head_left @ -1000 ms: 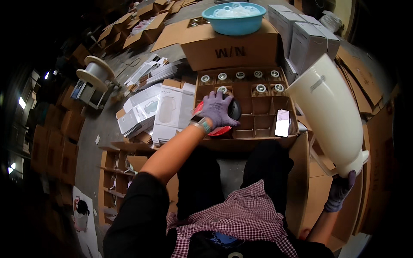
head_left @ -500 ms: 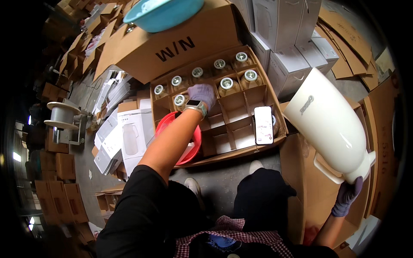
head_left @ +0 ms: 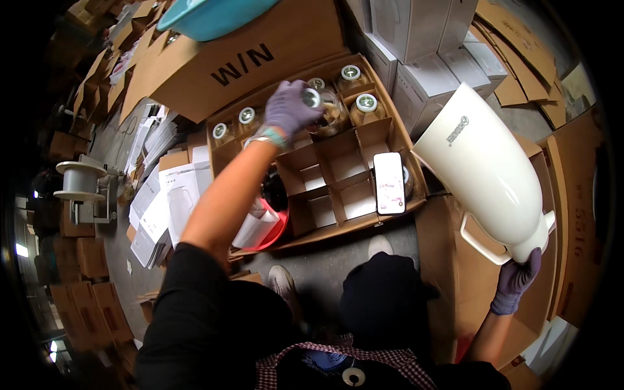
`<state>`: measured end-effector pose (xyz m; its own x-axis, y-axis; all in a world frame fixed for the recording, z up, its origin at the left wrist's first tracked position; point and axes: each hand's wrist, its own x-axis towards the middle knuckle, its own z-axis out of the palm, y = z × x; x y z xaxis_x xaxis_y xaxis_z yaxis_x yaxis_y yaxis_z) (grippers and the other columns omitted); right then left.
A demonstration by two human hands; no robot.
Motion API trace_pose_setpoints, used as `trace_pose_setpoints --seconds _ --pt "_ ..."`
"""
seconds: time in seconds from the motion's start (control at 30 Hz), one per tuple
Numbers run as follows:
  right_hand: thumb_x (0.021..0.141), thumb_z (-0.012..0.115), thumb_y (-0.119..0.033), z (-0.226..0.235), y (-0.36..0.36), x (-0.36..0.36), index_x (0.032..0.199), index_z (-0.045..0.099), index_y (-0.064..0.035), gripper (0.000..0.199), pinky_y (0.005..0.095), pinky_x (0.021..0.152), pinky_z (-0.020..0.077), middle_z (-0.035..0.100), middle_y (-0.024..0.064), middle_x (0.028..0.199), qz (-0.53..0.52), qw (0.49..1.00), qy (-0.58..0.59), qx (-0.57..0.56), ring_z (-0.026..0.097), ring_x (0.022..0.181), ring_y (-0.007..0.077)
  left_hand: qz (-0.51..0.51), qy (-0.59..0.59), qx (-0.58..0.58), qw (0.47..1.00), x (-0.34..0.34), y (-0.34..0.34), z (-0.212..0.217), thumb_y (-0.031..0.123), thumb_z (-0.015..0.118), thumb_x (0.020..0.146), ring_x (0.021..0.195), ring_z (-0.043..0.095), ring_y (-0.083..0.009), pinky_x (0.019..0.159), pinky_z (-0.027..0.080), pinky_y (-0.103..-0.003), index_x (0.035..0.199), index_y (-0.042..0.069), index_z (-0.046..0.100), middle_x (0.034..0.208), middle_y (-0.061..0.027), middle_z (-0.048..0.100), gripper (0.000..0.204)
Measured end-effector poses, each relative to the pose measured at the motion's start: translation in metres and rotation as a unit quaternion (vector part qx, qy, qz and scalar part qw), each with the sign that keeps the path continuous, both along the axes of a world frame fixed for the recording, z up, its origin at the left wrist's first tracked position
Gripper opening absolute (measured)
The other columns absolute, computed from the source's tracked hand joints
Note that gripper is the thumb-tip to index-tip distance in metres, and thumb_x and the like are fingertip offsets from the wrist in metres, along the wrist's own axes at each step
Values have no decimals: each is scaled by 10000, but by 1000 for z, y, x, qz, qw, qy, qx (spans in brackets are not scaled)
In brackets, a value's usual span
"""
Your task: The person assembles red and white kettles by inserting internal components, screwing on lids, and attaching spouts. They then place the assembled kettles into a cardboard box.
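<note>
My left hand [head_left: 292, 112], in a purple-grey glove, is closed around the neck of a glass flask [head_left: 333, 118] with a shiny rimmed mouth. The flask leans at the upper part of a divided cardboard box [head_left: 416, 195]; part of it is hidden by my fingers. At the right, my right hand [head_left: 517, 283], gloved too, grips the narrow neck of a cream-white jug body [head_left: 497, 169]. The jug is tilted, its wide end pointing up and left, its handle on the lower side. Similar flasks [head_left: 368, 109] stand in other compartments.
A phone [head_left: 390, 183] lies over the box's right side. A red basin [head_left: 278, 227] with white pieces sits at its left front corner. A blue basin [head_left: 218, 16] rests beyond the box flap. White cartons [head_left: 422, 81] stack behind; an open carton [head_left: 442, 260] is at right.
My left hand has moved right and farther from me, onto a flask that stood upright and now leans. My right hand still holds the jug body. The whole view has shifted slightly.
</note>
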<state>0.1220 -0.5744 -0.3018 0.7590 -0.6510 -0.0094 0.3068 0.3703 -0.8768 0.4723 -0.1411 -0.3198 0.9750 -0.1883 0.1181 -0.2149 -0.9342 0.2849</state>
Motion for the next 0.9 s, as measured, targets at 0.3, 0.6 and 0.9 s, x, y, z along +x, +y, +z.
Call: trace_pose_setpoints --seconds 0.3,0.6,0.9 --pt "966 517 -346 53 1 -13 1497 360 -34 636 416 1135 345 493 126 1443 118 990 -79 13 470 1328 246 -87 -192 -210 955 -299 92 254 227 929 573 903 651 -180 811 556 -306 1563 48 175 951 -88 627 1257" --pt "886 507 -406 155 25 -55 1424 432 55 712 424 1073 435 567 197 1350 325 930 -68 -156 579 1217 299 -22 -17 -217 976 -501 55 233 337 907 623 742 708 -240 694 564 -342 1553 -1 181 809 -119 666 1227" --pt "677 566 -327 228 113 -75 1446 399 22 862 347 1031 427 554 174 1289 393 858 62 -324 559 1164 250 -60 59 -144 986 -559 80 214 418 898 620 1015 649 -342 887 544 -399 1531 48 254 1210 -233 533 1175"
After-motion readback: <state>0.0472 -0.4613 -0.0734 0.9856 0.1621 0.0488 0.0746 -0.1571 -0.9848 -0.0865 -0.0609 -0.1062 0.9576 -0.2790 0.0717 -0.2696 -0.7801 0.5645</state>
